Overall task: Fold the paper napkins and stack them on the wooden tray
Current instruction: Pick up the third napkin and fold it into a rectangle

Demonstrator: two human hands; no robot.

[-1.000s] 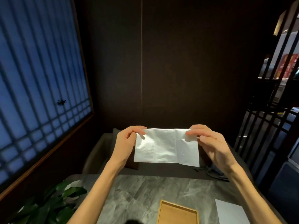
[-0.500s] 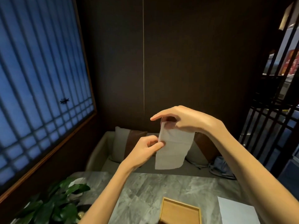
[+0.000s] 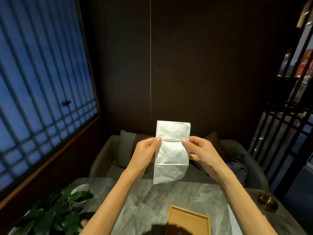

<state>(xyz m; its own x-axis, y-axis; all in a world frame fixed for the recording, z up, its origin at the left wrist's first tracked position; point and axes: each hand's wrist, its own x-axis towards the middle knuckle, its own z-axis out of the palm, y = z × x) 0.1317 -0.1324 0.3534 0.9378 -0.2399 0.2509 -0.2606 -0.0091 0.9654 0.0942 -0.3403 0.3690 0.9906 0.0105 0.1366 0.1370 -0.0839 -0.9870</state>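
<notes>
I hold a white paper napkin [image 3: 171, 155] upright in the air above the far side of the table, as a tall narrow strip with crosswise creases. My left hand [image 3: 146, 152] pinches its left edge at mid height. On the opposite edge, at the same height, my right hand [image 3: 199, 151] pinches it. The wooden tray [image 3: 188, 219] lies on the grey marble table [image 3: 149, 197] near the bottom of the view, and nothing shows inside it. A strip of white napkins [image 3: 232, 223] shows right of the tray, mostly hidden by my right forearm.
A leafy green plant [image 3: 55, 212] stands at the table's left front. A small brass dish [image 3: 267, 202] sits at the right edge. Beyond the table is a grey sofa [image 3: 108, 155] with cushions, a latticed window at left and a dark lattice screen at right.
The napkin went from a wide sheet held by its top corners to a narrow upright strip. My hands came together, then shifted to pinch its two side edges.
</notes>
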